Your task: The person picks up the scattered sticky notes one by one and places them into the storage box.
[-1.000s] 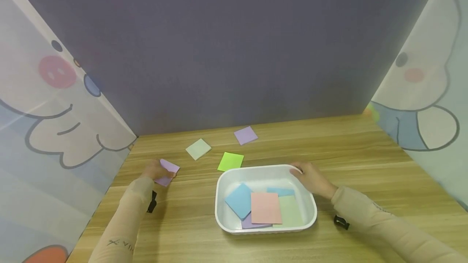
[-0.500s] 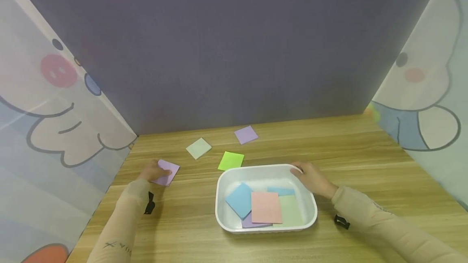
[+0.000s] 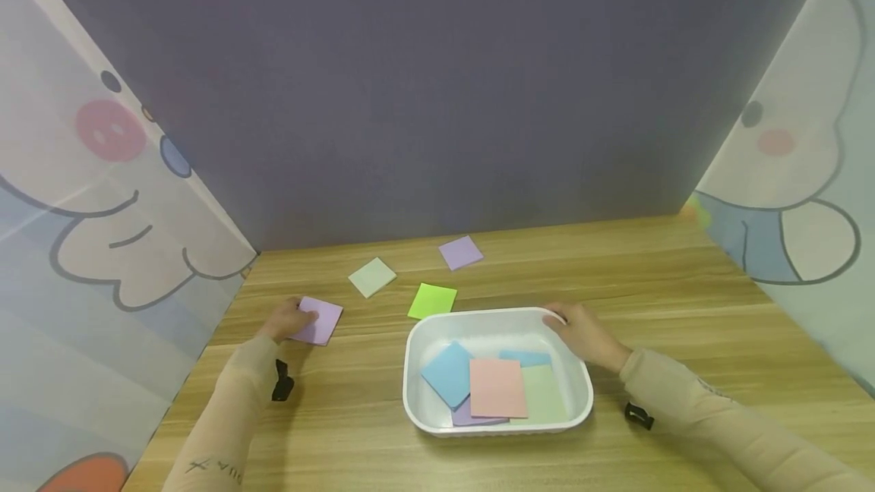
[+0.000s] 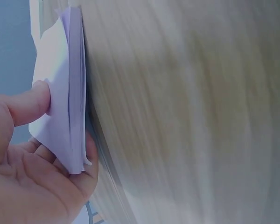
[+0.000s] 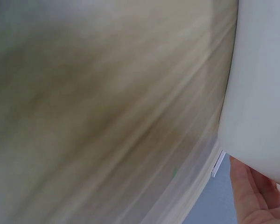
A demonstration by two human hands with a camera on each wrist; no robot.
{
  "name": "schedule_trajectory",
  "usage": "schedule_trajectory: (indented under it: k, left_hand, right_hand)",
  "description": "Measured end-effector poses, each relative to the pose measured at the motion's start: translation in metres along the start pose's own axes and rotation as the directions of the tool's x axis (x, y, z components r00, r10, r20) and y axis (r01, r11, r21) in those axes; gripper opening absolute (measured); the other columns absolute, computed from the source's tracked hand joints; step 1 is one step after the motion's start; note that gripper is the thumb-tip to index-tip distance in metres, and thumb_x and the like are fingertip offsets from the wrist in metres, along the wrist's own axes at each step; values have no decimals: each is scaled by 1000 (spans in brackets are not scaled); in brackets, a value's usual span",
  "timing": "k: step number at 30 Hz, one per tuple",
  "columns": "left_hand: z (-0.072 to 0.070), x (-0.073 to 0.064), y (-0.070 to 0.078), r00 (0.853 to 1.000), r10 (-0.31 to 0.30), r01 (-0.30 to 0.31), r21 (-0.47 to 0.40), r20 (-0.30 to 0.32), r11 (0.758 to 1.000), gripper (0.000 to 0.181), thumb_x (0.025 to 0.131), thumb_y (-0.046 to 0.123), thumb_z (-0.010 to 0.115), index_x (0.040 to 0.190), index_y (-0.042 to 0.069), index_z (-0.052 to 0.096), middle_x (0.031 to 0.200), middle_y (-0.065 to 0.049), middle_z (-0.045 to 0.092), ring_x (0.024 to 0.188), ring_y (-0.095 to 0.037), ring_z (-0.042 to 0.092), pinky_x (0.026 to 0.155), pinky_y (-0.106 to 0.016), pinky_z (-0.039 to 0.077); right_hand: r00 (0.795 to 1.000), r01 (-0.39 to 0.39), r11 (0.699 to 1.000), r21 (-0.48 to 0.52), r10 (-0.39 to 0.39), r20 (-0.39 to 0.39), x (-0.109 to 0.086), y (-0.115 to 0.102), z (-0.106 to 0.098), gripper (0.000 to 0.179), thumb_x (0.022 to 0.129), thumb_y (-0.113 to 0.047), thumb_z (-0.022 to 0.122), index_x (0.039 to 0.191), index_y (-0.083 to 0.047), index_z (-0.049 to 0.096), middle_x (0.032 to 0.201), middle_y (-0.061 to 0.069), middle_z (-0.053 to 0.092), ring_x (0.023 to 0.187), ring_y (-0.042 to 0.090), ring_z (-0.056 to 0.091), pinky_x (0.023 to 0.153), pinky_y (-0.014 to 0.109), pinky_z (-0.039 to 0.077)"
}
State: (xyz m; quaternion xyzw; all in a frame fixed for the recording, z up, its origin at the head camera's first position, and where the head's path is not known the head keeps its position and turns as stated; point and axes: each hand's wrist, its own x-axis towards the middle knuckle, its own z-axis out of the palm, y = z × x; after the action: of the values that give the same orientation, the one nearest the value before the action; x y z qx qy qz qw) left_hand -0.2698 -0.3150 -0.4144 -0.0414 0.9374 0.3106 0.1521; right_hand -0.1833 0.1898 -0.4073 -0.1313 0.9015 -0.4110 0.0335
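Note:
At the table's left side my left hand (image 3: 289, 319) pinches a purple sticky-note pad (image 3: 323, 321). In the left wrist view the thumb lies on the top sheet of that pad (image 4: 74, 93) and the fingers curl beneath it. My right hand (image 3: 582, 334) grips the far right corner of a white plastic basin (image 3: 417, 325), its thumb at the rim and the other fingers outside. Blue (image 3: 447, 376), pink (image 3: 497, 388), pale green (image 3: 543, 395) and purple pads (image 3: 472, 416) lie overlapping in the basin. In the right wrist view, fingers (image 5: 252, 191) touch the basin's outer wall (image 5: 259, 102).
Behind the basin a bright green pad (image 3: 433, 301), a pale green pad (image 3: 372, 277) and another purple pad (image 3: 461, 253) lie on the wooden table (image 3: 649, 272). A grey panel (image 3: 437, 97) stands at the back, with cartoon-printed sheets (image 3: 89, 249) at both sides.
My left hand has shifted its hold on the purple pad, drawing back toward its left edge, and the pad has turned and moved slightly right. The right hand and basin stay put.

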Motion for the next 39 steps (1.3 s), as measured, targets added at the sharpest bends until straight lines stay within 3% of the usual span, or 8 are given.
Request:
schedule_trajectory:
  k: [6,12,20,25,30,36,39]
  left_hand:
    - [5,3,5,1000,15,-14,-63,6,998,59,92,17,47,132,-21,26,126,-39,40,100,-35,52,83,-39,48]
    - [6,5,11,999,47,-47,-76,-2,996,57,93,16,46,131,-22,27,126,-40,38,101,-36,51,84,-41,47]
    - [8,9,11,999,43,-42,-134,7,990,56,94,16,46,133,-19,26,131,-37,36,108,-39,49,91,-44,46]
    - [11,6,11,999,32,-39,-171,-40,985,55,93,14,47,132,-20,28,132,-39,34,115,-45,44,96,-49,42]
    - [13,-2,11,994,42,-61,-190,-99,980,51,91,13,50,125,-23,35,125,-41,41,109,-46,49,89,-47,47]
    - [15,-4,14,995,34,-57,-247,-94,967,54,92,13,49,129,-22,30,130,-39,38,113,-44,48,96,-48,43]
    - [16,-5,18,993,50,-74,-234,-109,969,55,92,16,51,129,-21,33,130,-37,40,112,-41,50,95,-46,44]
  right_hand:
    - [1000,16,1000,4,-16,5,0,0,-1,28,95,-10,47,113,8,56,87,14,66,63,11,62,52,18,52]
    - [1000,2,1000,7,-2,0,1,1,-4,29,95,-12,47,114,9,55,87,14,66,62,11,61,52,18,52]
    - [1000,8,1000,3,-8,9,1,0,-8,30,95,-11,46,115,10,55,88,14,66,64,10,62,54,18,53]
    - [1000,10,1000,-4,-10,9,1,0,-6,30,95,-12,47,114,9,55,88,14,66,64,10,61,53,18,52]
    - [1000,1,1000,9,-1,15,1,0,-4,30,95,-13,46,115,9,55,87,14,66,63,10,61,52,19,52]
    - [1000,-3,1000,1,3,13,0,-1,-3,29,95,-12,47,114,8,56,88,14,66,64,11,61,53,19,52]
    - [1000,-2,1000,-5,2,9,1,-1,-2,28,95,-11,47,113,8,56,89,14,66,65,12,62,54,19,52]
